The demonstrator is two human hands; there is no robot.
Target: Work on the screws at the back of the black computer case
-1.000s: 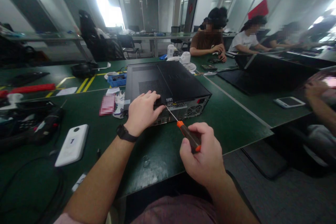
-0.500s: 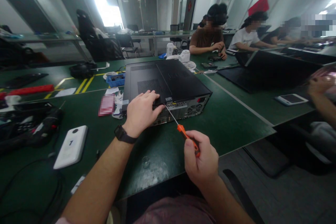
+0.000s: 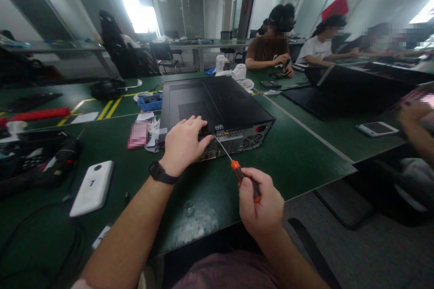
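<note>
A black desktop computer case (image 3: 233, 106) lies flat on the table, its rear panel with ports and a fan grille (image 3: 252, 140) turned towards me. My left hand (image 3: 185, 144) rests on the near left of its top, thumb out over the rear edge; it is open and grips nothing. In my right hand (image 3: 261, 201) is a screwdriver (image 3: 237, 169) with an orange and dark handle, fingers wrapped round it. Its thin shaft slants up to the case's rear top edge, close to my left thumb. Whether the tip sits in a screw is too small to tell.
A white device marked 1 (image 3: 92, 188) lies left of my forearm. A blue tray (image 3: 149, 101) and a white fan (image 3: 240, 72) stand about the case. Further right are a phone (image 3: 378, 128) and a large dark panel (image 3: 356, 90). Co-workers sit across the table.
The screwdriver handle has turned in my right hand, showing more of its dark side. My left hand stays in place on the case.
</note>
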